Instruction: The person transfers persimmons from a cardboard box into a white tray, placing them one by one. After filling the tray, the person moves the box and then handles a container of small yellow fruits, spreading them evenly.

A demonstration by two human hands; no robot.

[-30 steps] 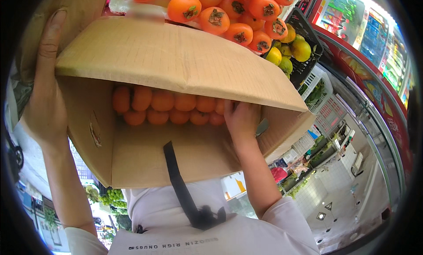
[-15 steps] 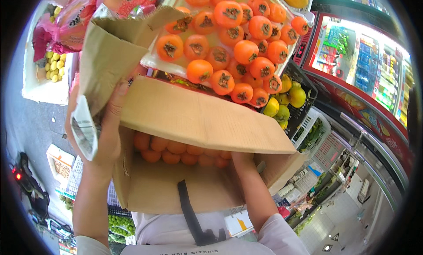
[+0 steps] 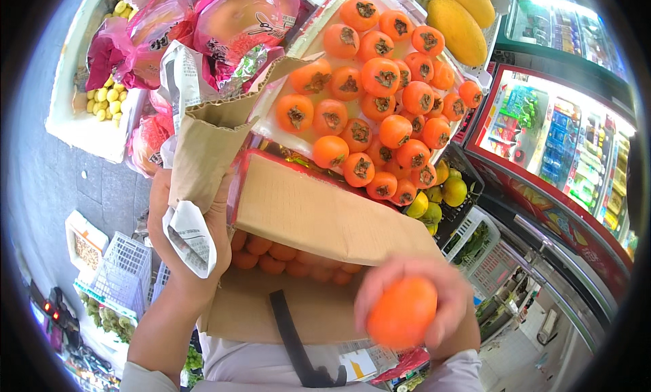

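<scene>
My right hand (image 3: 451, 300) is closed round an orange persimmon (image 3: 403, 312), in front of the box's right end; both are slightly blurred. My left hand (image 3: 218, 233) grips a folded cardboard flap (image 3: 203, 151) with a piece of newspaper (image 3: 191, 246), at the left end of the cardboard box (image 3: 325, 205). The box is tilted toward me and rests against my front. Inside it, rows of persimmons (image 3: 271, 265) show under the upper panel, which hides part of them. A strip of dark tape (image 3: 288, 331) hangs from the near side.
Beyond the box, a white foam tray (image 3: 268, 124) holds several persimmons, stems up. Mangoes (image 3: 456, 29) lie behind it at right; green-yellow fruit (image 3: 453, 191) fills a black crate. Pink bags (image 3: 244, 19) stand at far left. A lit drinks fridge (image 3: 563, 148) stands at right.
My right hand has come out of the box with a persimmon and moved right. My left hand, still on the flap, has shifted slightly right and down in view.
</scene>
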